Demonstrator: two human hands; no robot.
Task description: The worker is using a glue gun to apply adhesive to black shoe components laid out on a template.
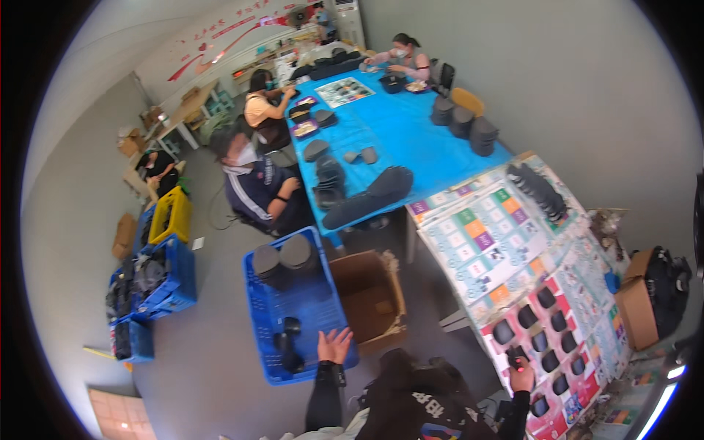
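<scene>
My left hand (335, 345) is raised palm up with its fingers spread, holding nothing, over the near right corner of a blue plastic crate (257, 352). Inside the crate stand two stacks of grey rounded pieces (296, 251), with a few loose dark pieces (290, 352) nearer to me. On my right, my right hand (522, 372) closes its fingers on a dark rounded piece (516, 355) at the left edge of a sloping, poster-covered table (469, 286). Several similar dark curved pieces (540, 341) lie in rows on a red-and-white sheet beside that hand.
A cardboard box (370, 297) stands against the crate. Ahead, a blue-covered table (411, 139) carries stacks of dark pieces (462, 122), with people (257, 176) seated around it. More crates (165, 275) line the left, and a box with black items (638, 301) is at right.
</scene>
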